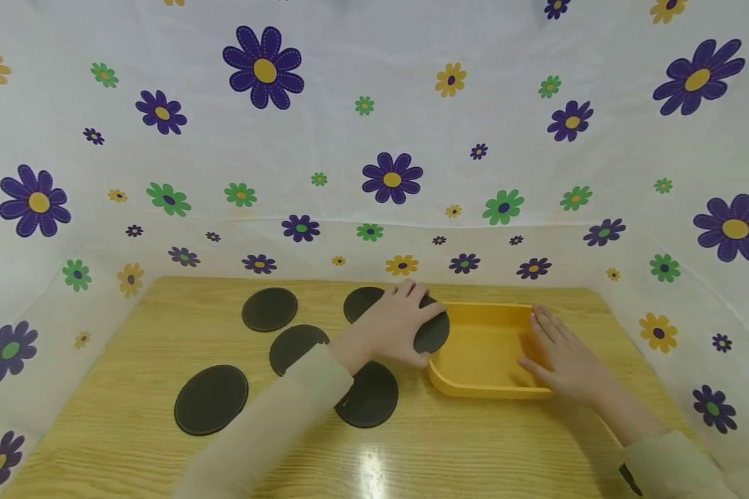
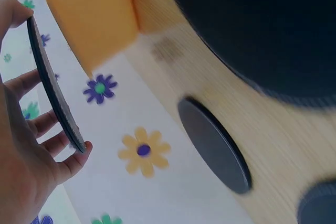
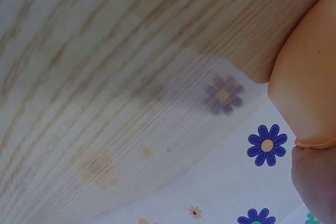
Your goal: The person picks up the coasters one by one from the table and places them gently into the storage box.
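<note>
My left hand [image 1: 399, 326] holds a round black coaster [image 1: 433, 329] by its edge, above the left end of a yellow tray [image 1: 493, 394]. In the left wrist view the held coaster [image 2: 52, 85] stands on edge between thumb and fingers, its paler face turned toward the tray. My right hand [image 1: 564, 364] rests on the tray's right side, fingers straight along the rim and thumb spread inward. From the right wrist, part of that hand [image 3: 317, 179] shows against the rim, beside the tray's smooth outer wall [image 3: 310, 72].
Several more black coasters lie flat on the wooden table [image 1: 462, 450], left of the tray: one at the back left [image 1: 270, 309], another at the front left [image 1: 212, 400], others partly hidden under my left arm. A white flowered cloth [image 1: 324, 138] surrounds the table's back and sides.
</note>
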Demonstrator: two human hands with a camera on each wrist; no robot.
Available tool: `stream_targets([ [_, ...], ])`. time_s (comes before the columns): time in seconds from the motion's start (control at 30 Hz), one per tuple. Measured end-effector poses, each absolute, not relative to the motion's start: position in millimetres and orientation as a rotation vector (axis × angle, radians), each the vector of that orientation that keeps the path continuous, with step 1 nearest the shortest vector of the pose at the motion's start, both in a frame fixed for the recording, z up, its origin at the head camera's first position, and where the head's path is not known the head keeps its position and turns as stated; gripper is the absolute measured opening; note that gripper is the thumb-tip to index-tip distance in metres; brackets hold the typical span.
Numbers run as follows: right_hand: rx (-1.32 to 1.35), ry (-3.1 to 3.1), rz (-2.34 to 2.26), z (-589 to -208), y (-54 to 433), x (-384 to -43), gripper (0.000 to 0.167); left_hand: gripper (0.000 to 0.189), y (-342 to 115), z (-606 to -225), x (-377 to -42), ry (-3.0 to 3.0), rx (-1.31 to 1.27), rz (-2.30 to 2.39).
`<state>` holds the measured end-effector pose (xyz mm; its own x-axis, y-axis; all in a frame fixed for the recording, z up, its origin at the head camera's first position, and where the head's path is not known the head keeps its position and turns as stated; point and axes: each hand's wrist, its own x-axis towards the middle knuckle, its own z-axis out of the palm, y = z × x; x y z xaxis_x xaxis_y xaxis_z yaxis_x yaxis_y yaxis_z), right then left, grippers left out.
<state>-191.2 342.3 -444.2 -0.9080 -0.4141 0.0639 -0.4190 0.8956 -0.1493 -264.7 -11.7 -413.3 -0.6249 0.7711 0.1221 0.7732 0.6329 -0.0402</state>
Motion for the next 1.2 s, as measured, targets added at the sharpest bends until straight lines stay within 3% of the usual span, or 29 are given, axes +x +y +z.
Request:
stream_targets([
  [0.57,0.639,-3.048,0.249,-442.7,342.3,-191.0,0.091,0.083,67.9,-430.0,-252.8,-2.711,-1.386,-0.016],
  [1.2,0.635,-3.031,0.266,-443.1,339.8,-190.8,0.090,0.081,75.5,-443.9,-254.5,-2.899,-1.318,0.135],
])
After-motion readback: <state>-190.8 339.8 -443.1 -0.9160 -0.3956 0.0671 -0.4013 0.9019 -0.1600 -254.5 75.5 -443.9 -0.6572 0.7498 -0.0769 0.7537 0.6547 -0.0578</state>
